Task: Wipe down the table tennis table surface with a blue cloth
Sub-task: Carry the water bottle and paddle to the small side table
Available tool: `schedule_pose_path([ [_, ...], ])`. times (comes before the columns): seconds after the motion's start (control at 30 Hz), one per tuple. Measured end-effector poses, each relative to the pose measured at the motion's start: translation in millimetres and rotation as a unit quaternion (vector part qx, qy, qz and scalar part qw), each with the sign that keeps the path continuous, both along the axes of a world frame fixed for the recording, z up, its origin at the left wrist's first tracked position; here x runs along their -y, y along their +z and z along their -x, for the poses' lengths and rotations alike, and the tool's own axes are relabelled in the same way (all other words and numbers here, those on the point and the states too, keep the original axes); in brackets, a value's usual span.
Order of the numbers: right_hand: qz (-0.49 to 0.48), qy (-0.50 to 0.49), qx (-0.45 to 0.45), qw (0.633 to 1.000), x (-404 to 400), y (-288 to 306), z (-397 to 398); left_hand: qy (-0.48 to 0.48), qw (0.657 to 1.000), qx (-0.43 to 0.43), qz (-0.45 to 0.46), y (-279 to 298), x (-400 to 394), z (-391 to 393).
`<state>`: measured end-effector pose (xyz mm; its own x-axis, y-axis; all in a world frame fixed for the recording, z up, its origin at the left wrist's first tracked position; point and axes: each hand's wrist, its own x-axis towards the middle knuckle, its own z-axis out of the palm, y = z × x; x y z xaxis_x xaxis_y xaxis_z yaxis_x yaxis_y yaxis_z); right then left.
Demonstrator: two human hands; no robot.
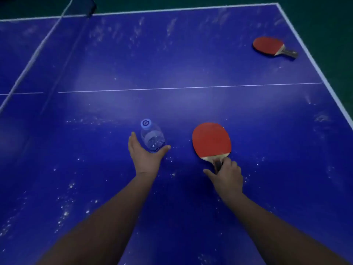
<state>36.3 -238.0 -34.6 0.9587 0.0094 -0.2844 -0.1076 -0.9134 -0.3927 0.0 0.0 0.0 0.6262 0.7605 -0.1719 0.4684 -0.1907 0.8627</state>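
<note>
A: what've u got on the head cam?

B: I'm looking down at the blue counter (181,73), white lines across it & along the edges, lots of white specks & smears on the surface, esp. near the bottom left. Net (63,16) runs off at top left.

A: hands?

B: left hand (145,153) is open, palm up-ish, fingers & thumb spread in a cradle around the lower end of a clear water bottle (151,137). Bottle has a pale blue cap pointing away from me. I can't tell whether the bottle's resting on the counter or lifted, and the fingers aren't curled round it. Right hand (226,174) is gripping the handle of a red paddle (211,140), fingers wrapped round the dark grip, thumb sticking out to the left. Paddle's red face is up, just right of the bottle, a gap between them.

A: anything else on there?

B: 2nd red paddle (269,45) lying flat near the far right corner, handle pointing toward the right edge, well apart from both hands. Both forearms bare, coming in from the bottom of frame.

A: the cloth?

B: I don't see a blue cloth anywhere in this view, so can't place it
</note>
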Motion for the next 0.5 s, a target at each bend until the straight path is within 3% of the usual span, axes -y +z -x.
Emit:
schedule_pose_path([
  [0.23,-0.096,-0.056,-0.025,0.993,-9.0,-14.9,-16.5,0.015,0.999,0.031,0.041,-10.3,-7.5,-26.8],
  [0.5,-0.152,-0.109,-0.052,0.981,-2.7,-7.8,-15.8,-0.022,1.000,0.001,0.016,2.2,0.1,-17.7],
])
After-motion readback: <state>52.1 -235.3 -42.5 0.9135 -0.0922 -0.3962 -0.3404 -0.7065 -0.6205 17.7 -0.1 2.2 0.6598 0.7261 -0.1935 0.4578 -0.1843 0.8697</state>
